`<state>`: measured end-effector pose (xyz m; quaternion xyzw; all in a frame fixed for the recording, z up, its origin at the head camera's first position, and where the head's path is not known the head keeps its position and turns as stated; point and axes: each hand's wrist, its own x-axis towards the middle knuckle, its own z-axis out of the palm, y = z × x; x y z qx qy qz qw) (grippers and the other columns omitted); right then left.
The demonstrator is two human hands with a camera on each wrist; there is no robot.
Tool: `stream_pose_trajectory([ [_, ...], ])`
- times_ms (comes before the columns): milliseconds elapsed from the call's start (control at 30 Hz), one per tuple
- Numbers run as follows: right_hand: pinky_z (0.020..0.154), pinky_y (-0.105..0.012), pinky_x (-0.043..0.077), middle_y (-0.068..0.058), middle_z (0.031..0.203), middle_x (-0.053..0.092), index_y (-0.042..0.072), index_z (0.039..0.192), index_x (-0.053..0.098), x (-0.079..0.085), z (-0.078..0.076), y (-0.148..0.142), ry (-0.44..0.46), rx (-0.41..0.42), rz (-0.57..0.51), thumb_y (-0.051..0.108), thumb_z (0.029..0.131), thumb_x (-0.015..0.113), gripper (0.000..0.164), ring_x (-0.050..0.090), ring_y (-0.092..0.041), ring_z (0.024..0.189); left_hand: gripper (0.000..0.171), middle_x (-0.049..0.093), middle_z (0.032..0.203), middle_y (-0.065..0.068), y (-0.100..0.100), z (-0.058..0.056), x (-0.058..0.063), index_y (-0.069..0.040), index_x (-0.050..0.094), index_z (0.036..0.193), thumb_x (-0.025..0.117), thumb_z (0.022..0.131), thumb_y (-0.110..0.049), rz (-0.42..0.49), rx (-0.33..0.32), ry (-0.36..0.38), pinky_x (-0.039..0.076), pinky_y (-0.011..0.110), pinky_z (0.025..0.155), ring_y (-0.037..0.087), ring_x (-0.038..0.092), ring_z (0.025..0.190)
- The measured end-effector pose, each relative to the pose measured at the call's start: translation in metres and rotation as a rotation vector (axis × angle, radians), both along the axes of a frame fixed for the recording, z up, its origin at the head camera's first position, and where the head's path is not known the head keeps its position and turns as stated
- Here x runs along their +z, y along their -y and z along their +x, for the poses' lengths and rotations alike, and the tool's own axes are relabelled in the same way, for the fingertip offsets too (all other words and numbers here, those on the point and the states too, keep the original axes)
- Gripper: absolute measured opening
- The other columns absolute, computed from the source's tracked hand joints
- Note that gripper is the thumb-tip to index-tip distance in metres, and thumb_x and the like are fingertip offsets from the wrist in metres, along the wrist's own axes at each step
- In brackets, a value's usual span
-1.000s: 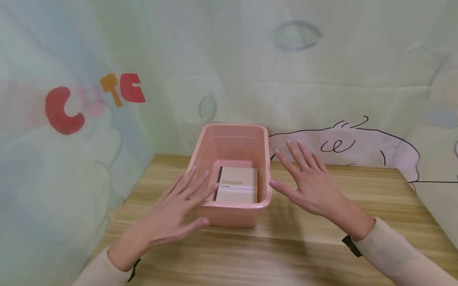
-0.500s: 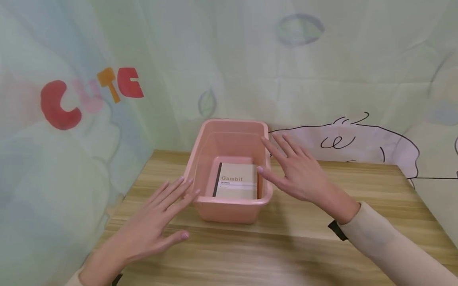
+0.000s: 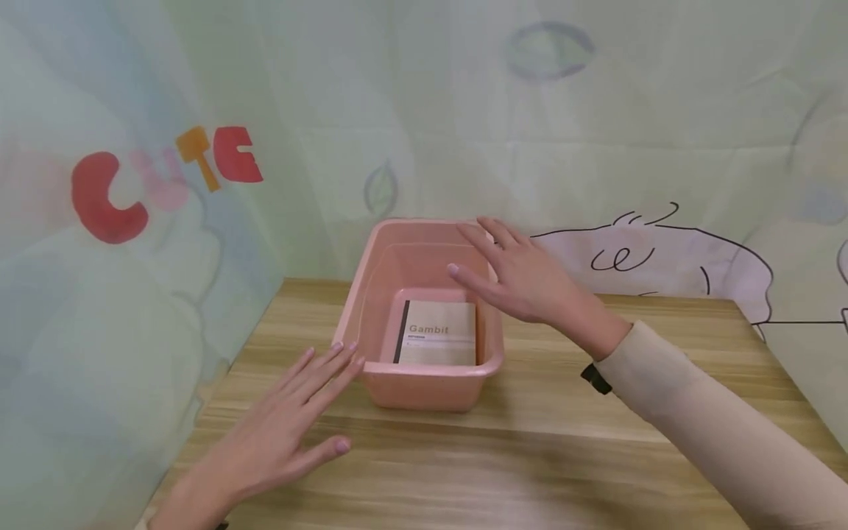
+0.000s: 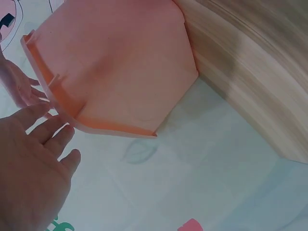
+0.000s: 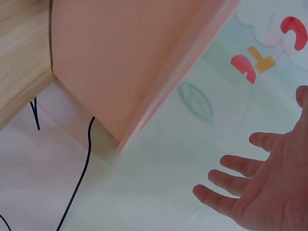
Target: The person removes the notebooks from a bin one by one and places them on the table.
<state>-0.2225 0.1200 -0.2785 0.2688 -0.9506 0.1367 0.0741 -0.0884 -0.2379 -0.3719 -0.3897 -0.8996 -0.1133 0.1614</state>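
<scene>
A pink plastic bin stands on the table, and a pale notebook with a dark spine and the word "Gambit" lies inside. My left hand is at the bin's front left corner with its fingers straight. Its fingertips overlap the rim in the head view; the left wrist view puts them close to the rim, but contact is hard to tell. Above the right rim, my right hand reaches over with fingers extended and spread. The right wrist view shows that hand apart from the bin wall, holding nothing.
The wood-grain table extends in front and to the right of the bin. A printed cloth hangs behind and along the left, with "CUTE" letters on it. The bin's back is close to this cloth.
My right hand has moved left and farther back, from beside the bin to over its right rim. My left hand has drawn back toward the lower left. Bin and notebook stay put.
</scene>
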Motion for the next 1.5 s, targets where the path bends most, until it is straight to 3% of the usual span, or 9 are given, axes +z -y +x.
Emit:
stream_pose_trajectory([
  [167, 0.124, -0.066, 0.028, -0.013, 0.175, 0.025, 0.028, 0.170, 0.026, 0.013, -0.009, 0.003, 0.059, -0.023, -0.019, 0.070, 0.105, 0.040, 0.079, 0.024, -0.040, 0.160, 0.078, 0.036, 0.171, 0.016, -0.002, 0.003, -0.005, -0.008, 0.036, 0.165, 0.043, 0.109, -0.062, 0.010, 0.019, -0.033, 0.005, 0.038, 0.134, 0.032, 0.028, 0.160],
  [400, 0.125, -0.064, 0.029, -0.011, 0.175, 0.026, 0.028, 0.170, 0.028, 0.025, -0.015, 0.007, 0.065, -0.021, -0.015, 0.074, 0.103, 0.042, 0.082, 0.025, -0.037, 0.160, 0.071, 0.036, 0.170, 0.017, -0.006, 0.002, -0.008, -0.006, 0.037, 0.165, 0.049, 0.110, -0.050, 0.055, 0.043, -0.040, 0.002, 0.039, 0.134, 0.036, 0.029, 0.159],
  [633, 0.120, -0.060, 0.038, -0.008, 0.168, 0.039, 0.026, 0.166, 0.037, 0.036, -0.025, 0.025, 0.015, 0.013, -0.065, 0.075, 0.095, 0.057, 0.089, 0.040, -0.035, 0.152, 0.073, 0.037, 0.169, 0.017, -0.005, 0.003, -0.011, -0.008, 0.036, 0.166, 0.030, 0.113, -0.058, 0.081, 0.060, -0.046, 0.002, 0.036, 0.134, 0.033, 0.027, 0.160],
  [867, 0.116, -0.058, 0.043, -0.009, 0.166, 0.041, 0.023, 0.165, 0.040, 0.044, -0.035, 0.039, 0.034, 0.024, 0.004, 0.070, 0.096, 0.060, 0.086, 0.043, -0.035, 0.150, 0.070, 0.038, 0.168, 0.019, -0.008, 0.003, -0.015, -0.006, 0.036, 0.165, 0.041, 0.113, -0.052, 0.107, 0.047, -0.037, 0.003, 0.033, 0.134, 0.034, 0.027, 0.160],
  [1033, 0.116, -0.057, 0.043, -0.010, 0.165, 0.042, 0.022, 0.164, 0.041, 0.050, -0.041, 0.052, 0.028, 0.022, -0.007, 0.065, 0.097, 0.062, 0.083, 0.044, -0.035, 0.149, 0.069, 0.038, 0.168, 0.018, -0.010, 0.003, -0.015, -0.007, 0.036, 0.165, 0.046, 0.112, -0.050, 0.114, 0.059, -0.025, 0.003, 0.033, 0.134, 0.034, 0.027, 0.160],
  [1200, 0.118, -0.054, 0.042, -0.011, 0.164, 0.044, 0.021, 0.162, 0.044, 0.056, -0.045, 0.066, 0.022, 0.038, -0.012, 0.061, 0.098, 0.064, 0.079, 0.045, -0.035, 0.149, 0.074, 0.038, 0.169, 0.016, -0.012, 0.003, -0.016, -0.011, 0.036, 0.166, 0.046, 0.110, -0.058, 0.120, 0.088, -0.007, 0.004, 0.031, 0.133, 0.034, 0.027, 0.160],
  [1333, 0.117, -0.051, 0.044, -0.010, 0.163, 0.046, 0.021, 0.161, 0.046, 0.054, -0.051, 0.076, 0.028, 0.042, 0.006, 0.061, 0.098, 0.062, 0.076, 0.048, -0.033, 0.147, 0.077, 0.039, 0.169, 0.015, -0.012, 0.003, -0.017, -0.014, 0.037, 0.166, 0.049, 0.107, -0.062, 0.125, 0.106, -0.004, 0.004, 0.029, 0.132, 0.034, 0.028, 0.160],
  [1500, 0.116, -0.049, 0.045, -0.005, 0.164, 0.046, 0.026, 0.162, 0.045, 0.046, -0.063, 0.090, 0.057, -0.014, 0.004, 0.072, 0.098, 0.053, 0.079, 0.050, -0.030, 0.146, 0.076, 0.041, 0.167, 0.015, -0.013, 0.003, -0.020, -0.013, 0.041, 0.164, 0.043, 0.108, -0.064, 0.153, 0.110, -0.030, 0.010, 0.030, 0.131, 0.034, 0.031, 0.159],
])
